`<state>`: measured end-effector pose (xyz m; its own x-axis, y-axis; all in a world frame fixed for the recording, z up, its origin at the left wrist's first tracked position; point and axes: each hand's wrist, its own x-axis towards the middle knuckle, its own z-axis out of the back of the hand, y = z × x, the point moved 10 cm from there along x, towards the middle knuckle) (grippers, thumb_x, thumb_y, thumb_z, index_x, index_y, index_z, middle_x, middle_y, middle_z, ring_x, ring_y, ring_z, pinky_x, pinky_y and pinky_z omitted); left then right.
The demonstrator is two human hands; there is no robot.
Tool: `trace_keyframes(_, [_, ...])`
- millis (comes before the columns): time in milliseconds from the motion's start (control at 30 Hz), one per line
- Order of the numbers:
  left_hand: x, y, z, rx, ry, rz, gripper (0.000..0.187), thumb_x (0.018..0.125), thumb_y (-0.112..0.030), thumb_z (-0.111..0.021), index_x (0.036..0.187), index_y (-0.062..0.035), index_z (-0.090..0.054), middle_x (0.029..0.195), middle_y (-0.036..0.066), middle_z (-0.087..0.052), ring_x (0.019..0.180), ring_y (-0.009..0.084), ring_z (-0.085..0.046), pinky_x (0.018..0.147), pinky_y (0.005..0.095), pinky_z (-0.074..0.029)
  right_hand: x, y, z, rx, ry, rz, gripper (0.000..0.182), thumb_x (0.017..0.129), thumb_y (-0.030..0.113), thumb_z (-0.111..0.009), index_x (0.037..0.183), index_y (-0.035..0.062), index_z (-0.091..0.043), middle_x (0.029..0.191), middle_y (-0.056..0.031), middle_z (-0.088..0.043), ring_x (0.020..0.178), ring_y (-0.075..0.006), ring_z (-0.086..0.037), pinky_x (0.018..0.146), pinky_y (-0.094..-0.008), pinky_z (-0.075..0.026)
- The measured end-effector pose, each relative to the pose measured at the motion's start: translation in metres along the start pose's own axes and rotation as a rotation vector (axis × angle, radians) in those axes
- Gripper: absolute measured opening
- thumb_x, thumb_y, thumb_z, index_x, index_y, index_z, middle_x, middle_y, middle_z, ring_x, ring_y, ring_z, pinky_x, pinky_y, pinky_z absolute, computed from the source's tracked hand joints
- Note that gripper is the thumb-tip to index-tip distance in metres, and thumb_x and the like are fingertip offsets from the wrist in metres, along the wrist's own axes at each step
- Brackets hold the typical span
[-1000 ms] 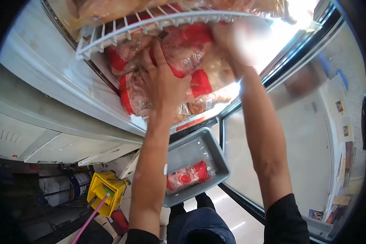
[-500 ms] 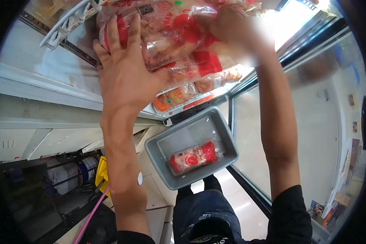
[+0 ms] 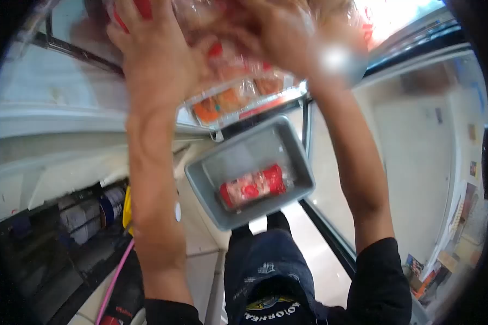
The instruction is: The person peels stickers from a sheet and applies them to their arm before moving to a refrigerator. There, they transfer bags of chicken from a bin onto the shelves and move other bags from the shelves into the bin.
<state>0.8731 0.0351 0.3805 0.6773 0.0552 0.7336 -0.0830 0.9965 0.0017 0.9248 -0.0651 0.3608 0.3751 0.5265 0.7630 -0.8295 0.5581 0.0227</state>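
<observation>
Both my hands are raised to the top of the view, gripping a clear plastic bag with red print [image 3: 222, 59]. My left hand [image 3: 154, 54] clasps its left side, fingers spread over it. My right hand [image 3: 279, 40] holds its right side; the picture is blurred there. Below the bag, more orange and red packs [image 3: 230, 100] lie on the freezer's lower shelf. Under my arms a grey tub [image 3: 287, 149] rests on my knees, with one red and clear bag [image 3: 252, 186] lying in it.
The open glass freezer door [image 3: 412, 141] stands to my right, its dark frame running down past my knee. White cabinet panels [image 3: 43, 146] are on the left. Below them are a yellow mop bucket [image 3: 127, 208] with a pink handle, and tiled floor.
My hands have drawn the bag out from the wire shelf and toward the camera. The view has tilted, so the tub and its bag sit higher in the picture.
</observation>
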Motion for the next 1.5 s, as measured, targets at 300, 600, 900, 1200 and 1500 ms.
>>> trace_keyframes(300, [-0.091,0.0,0.046,-0.314,0.233,0.045,0.087,0.07,-0.018,-0.077,0.14,-0.0026,-0.026,0.137,0.022,-0.035,0.124,0.0363,-0.039,0.099,0.0478,-0.035,-0.246,0.041,-0.005,0.502,-0.024,-0.586,0.022,0.072,0.009,-0.067,0.092,0.0022,-0.061,0.072,-0.0107,-0.058,0.063,-0.0241,-0.057,0.057,-0.032,-0.045])
trace_keyframes(600, [-0.693,0.066,-0.045,-0.448,1.094,1.552,0.071,0.086,-0.044,-0.06,0.133,0.0018,-0.032,0.14,0.022,-0.032,0.125,0.0331,-0.038,0.105,0.0422,-0.03,-0.686,0.075,-0.163,0.316,0.909,-1.812,0.104,0.075,0.067,-0.055,0.129,-0.0186,-0.032,0.133,-0.0343,-0.039,0.126,-0.0418,-0.039,0.105,-0.0398,-0.031])
trace_keyframes(900, [-0.771,0.011,-0.032,-0.678,0.969,2.091,0.045,0.094,-0.027,-0.047,0.13,-0.0067,-0.03,0.126,0.02,-0.045,0.109,0.0414,-0.051,0.077,0.0606,-0.048,-0.603,0.117,-0.15,1.076,0.626,-2.023,0.073,0.08,0.06,-0.057,0.103,-0.0086,-0.062,0.097,-0.0193,-0.066,0.089,-0.0283,-0.063,0.08,-0.0375,-0.048])
trace_keyframes(1200, [-0.729,0.032,-0.029,-0.524,1.158,1.703,0.047,0.09,-0.03,-0.053,0.123,0.0022,-0.044,0.118,0.024,-0.055,0.105,0.0378,-0.057,0.089,0.0443,-0.046,-0.584,0.132,-0.154,0.527,1.371,-1.227,0.042,0.067,0.038,-0.067,0.086,0.0007,-0.066,0.091,-0.0253,-0.064,0.089,-0.0389,-0.062,0.078,-0.0431,-0.049])
trace_keyframes(1500, [-0.742,0.027,-0.032,-0.58,1.091,1.893,0.039,0.091,-0.025,-0.052,0.117,0.0021,-0.041,0.112,0.023,-0.055,0.095,0.0368,-0.062,0.066,0.0461,-0.058,-0.499,0.189,-0.116,0.594,0.969,-1.159,0.018,0.072,0.018,-0.064,0.079,0.002,-0.067,0.071,-0.0249,-0.06,0.068,-0.0406,-0.062,0.062,-0.0453,-0.049])
